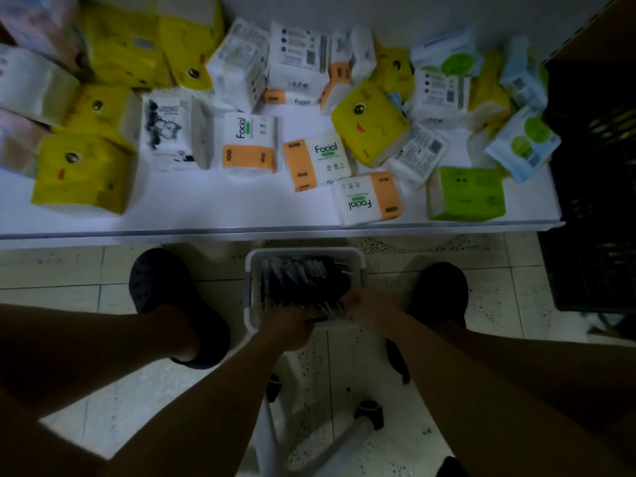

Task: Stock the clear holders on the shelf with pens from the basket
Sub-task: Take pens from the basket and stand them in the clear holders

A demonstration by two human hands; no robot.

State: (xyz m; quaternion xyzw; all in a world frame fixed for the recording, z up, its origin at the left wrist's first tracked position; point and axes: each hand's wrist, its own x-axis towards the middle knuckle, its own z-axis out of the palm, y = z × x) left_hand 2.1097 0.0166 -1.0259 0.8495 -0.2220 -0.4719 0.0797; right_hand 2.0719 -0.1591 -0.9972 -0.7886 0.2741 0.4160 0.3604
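on the floor below the shelf (206, 218), the basket (251, 270) sits full of pens (296, 280). the left hand (285, 327) grips a few at its near end; the right hand (365, 301) curls into the pile, hold unclear. no holders show, so stocking seems barely begun.

Basket (306, 251): white plastic, smooth and matt from what I can see.
Pens (299, 280): dark plastic barrels. It's too dim for me to judge their sheen.
Tissue packs (370, 125): thin plastic film, glossy and crinkled.
Shelf (206, 208): smooth white, soft sheen; I can't tell the material.
Floor tiles (62, 270): pale, speckled, stone-like, smooth.
Clogs (161, 280): dark, matt, rubbery.
Crate (592, 201): black plastic lattice, matt.
Box (599, 32): brown cardboard, matt.
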